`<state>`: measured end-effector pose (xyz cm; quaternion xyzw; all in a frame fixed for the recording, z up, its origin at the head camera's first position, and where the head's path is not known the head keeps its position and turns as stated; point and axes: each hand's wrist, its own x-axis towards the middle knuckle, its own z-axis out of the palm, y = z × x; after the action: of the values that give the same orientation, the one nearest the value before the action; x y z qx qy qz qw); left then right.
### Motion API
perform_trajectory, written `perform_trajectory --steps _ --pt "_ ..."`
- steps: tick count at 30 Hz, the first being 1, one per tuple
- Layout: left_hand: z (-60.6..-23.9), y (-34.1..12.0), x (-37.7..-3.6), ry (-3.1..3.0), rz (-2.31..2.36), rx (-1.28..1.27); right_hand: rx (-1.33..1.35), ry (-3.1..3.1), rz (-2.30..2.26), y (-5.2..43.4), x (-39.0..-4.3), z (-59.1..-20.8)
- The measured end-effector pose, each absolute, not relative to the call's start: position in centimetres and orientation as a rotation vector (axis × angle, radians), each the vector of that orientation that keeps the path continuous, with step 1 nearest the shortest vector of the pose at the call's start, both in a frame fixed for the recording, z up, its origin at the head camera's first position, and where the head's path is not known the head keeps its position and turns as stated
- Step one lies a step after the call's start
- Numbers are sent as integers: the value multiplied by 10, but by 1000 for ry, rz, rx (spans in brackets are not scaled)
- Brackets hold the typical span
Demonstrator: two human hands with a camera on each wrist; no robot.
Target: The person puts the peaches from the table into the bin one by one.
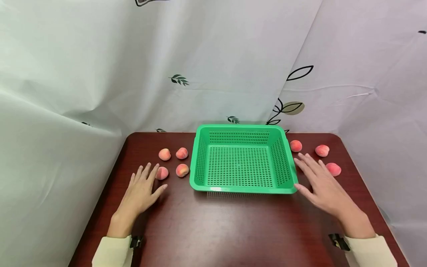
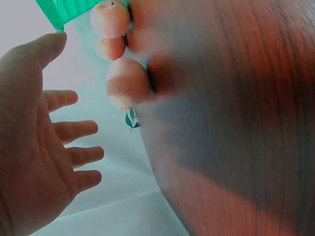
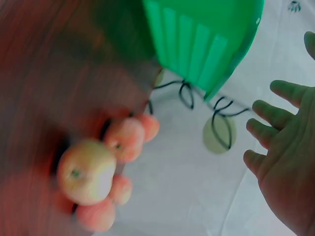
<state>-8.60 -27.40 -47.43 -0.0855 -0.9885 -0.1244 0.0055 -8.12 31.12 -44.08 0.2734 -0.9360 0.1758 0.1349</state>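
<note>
- Four peaches [image 1: 182,170] sit in a loose group left of the frame's centre, near the left side of a green basket [image 1: 213,189].
- That basket stands in the middle of the frame, towards the table's far edge; from here I see straight down to its slotted floor.
- Over at the left, the person's left hand [image 1: 140,191] reaches forward, palm down, its fingers straight and a little spread, gripping nothing. Its fingertips are just beside the lower-left peach of the group.
- To the right of centre, the right hand [image 1: 321,185] is held the same way, fingers extended and parted, nothing in them. In the head view, its thumb tip lines up with the basket's lower right corner.
- Beyond that hand, towards the right of the frame, more peaches [image 1: 322,150] lie on the wood. Three show in the head view; the right wrist view seems to hold more, but it is blurred, so I wouldn't swear to the count.
- Pale sleeves [image 1: 111,252] come in from the bottom corners, a black band [image 1: 136,241] at each wrist.
- The dark reddish table [image 1: 217,230] fills the lower frame; behind it hangs white cloth [image 1: 217,44] printed with leaves [image 1: 293,108].
</note>
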Motion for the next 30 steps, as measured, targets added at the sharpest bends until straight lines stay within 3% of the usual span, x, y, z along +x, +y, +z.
perform_trajectory --steps 30 --pt "-475 -231 -104 -2932 -471 -409 1058 -2720 404 240 -82 -450"
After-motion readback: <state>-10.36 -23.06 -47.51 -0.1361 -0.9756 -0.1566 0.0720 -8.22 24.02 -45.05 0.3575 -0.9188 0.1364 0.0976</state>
